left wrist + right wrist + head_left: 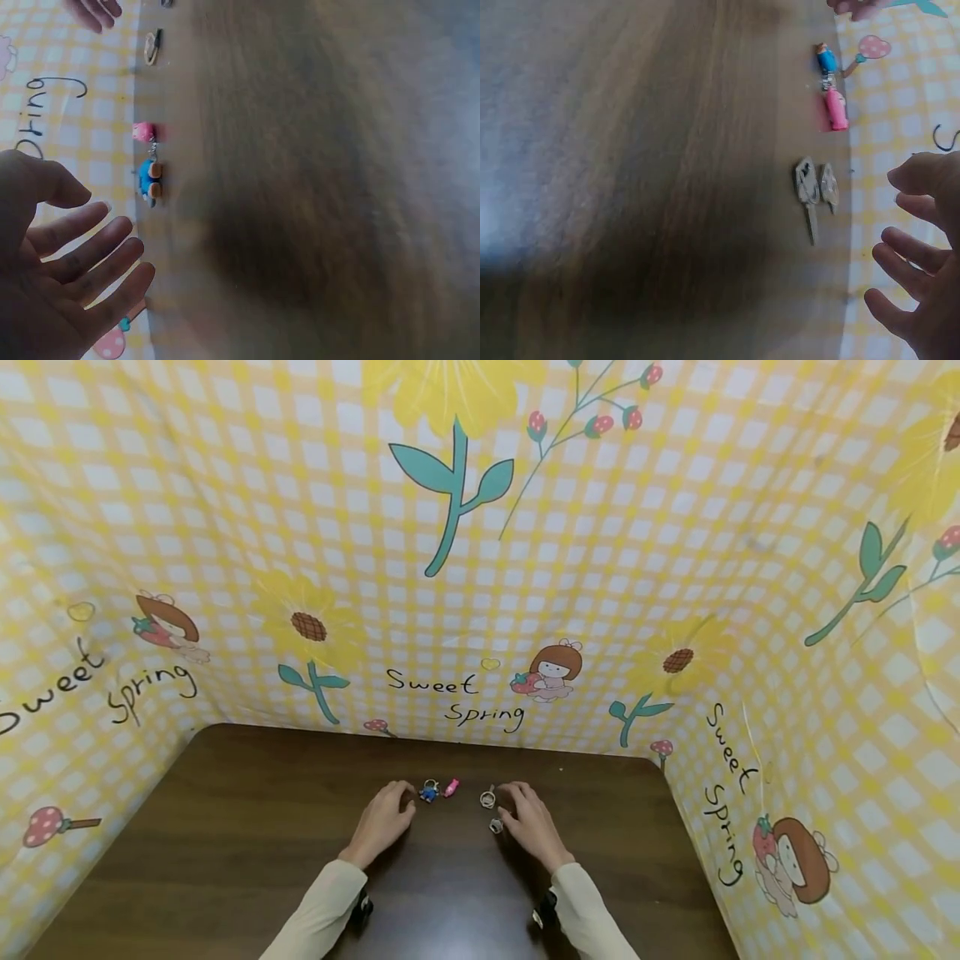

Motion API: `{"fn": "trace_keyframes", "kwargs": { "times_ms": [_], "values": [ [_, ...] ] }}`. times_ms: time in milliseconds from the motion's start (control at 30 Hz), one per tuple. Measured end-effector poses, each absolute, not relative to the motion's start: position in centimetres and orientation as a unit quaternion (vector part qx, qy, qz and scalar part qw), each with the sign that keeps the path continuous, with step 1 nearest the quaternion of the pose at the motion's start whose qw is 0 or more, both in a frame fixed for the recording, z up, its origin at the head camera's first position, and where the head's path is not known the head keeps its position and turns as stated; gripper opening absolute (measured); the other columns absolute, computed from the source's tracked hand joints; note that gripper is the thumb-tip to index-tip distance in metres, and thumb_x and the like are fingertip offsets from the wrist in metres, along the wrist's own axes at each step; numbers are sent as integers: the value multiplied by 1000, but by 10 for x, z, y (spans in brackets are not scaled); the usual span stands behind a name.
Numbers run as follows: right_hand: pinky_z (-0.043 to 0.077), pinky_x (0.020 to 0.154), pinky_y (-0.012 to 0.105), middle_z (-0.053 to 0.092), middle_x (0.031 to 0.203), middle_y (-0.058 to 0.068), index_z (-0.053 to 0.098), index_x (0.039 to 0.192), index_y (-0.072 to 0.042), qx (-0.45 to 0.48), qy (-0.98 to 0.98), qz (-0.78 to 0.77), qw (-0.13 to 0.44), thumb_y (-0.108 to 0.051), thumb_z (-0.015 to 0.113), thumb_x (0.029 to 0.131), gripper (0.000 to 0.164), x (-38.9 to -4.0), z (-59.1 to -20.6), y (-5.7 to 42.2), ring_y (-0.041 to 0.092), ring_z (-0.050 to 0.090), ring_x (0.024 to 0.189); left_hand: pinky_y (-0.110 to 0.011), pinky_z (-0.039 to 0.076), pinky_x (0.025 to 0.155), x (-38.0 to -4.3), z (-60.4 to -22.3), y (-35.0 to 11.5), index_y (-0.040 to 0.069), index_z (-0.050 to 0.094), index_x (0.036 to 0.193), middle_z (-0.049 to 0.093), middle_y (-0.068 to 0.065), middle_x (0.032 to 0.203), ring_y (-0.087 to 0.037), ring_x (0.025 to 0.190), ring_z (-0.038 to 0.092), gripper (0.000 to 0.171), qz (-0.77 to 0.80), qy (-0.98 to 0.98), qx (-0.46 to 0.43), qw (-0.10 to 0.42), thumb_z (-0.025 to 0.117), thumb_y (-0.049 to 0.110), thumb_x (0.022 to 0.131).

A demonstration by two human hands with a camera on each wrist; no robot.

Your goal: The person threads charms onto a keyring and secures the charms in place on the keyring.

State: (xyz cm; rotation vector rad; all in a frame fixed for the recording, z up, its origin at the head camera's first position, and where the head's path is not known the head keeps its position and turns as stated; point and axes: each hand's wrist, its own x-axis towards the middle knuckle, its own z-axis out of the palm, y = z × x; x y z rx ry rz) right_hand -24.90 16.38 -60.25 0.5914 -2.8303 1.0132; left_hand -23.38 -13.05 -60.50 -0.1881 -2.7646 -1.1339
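Observation:
A small blue figure keychain [429, 792] lies on the dark table, joined by a short metal chain [154, 148] to a pink figure [451, 788]. Just left of the blue figure, my left hand [382, 825] holds nothing, its fingers loosely bent. To the right lie a key with a ring [487, 798] and, nearer me, a second key [496, 826]. My right hand [534, 827] is beside these keys, empty, thumb apart from the relaxed fingers. In the right wrist view, the larger key [807, 182] shows a long blade.
The brown wooden table [247, 827] ends at a yellow checked cloth [457, 610] hung as a wall behind and on both sides. Cream sleeves cover both forearms, and dark straps [362, 910] sit at the wrists.

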Motion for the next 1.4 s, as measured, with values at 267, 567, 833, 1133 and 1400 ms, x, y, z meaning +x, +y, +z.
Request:
{"fn": "trace_keyframes", "kwargs": {
  "times_ms": [267, 567, 833, 1133, 1400],
  "values": [
    [55, 92, 55, 64, 126, 16, 67, 130, -2, 187, -924, 332, 38, -10, 72, 102, 30, -269, -607, 153, 33, 66, 112, -42, 53, 70, -264, -609, -116, -2, 71, 107, 65, -5, 89, -18, 78, 61, 12, -374, -923, -69, 60, 67, -1, 95],
    [55, 84, 54, 65, 116, 18, 69, 122, 1, 198, -923, 325, 53, -11, 81, 95, 32, -279, -616, 140, 33, 66, 98, -43, 51, 65, -287, -609, -104, -2, 66, 108, 58, -11, 94, -23, 75, 57, 11, -375, -924, -50, 62, 70, 4, 100],
    [56, 81, 49, 63, 105, 13, 73, 113, 2, 189, -930, 308, 71, -8, 84, 91, 27, -275, -626, 137, 30, 64, 93, -51, 54, 74, -284, -615, -99, 0, 69, 115, 57, -16, 107, -29, 85, 60, 22, -361, -931, -54, 27, 77, 5, 96],
    [55, 76, 38, 59, 94, 7, 68, 102, -1, 181, -924, 332, 53, -3, 87, 87, 25, -285, -628, 136, 23, 64, 82, -47, 52, 72, -284, -610, -98, 1, 61, 100, 57, -12, 97, -28, 83, 59, 21, -369, -928, -44, 31, 80, 0, 92],
    [52, 69, 32, 62, 84, 2, 65, 102, -3, 171, -918, 357, 32, -2, 86, 88, 25, -281, -624, 137, 13, 58, 73, -44, 46, 64, -282, -621, -102, 4, 51, 89, 56, -9, 81, -21, 70, 53, 32, -420, -903, -57, 69, 81, -6, 85]
  ]
}}
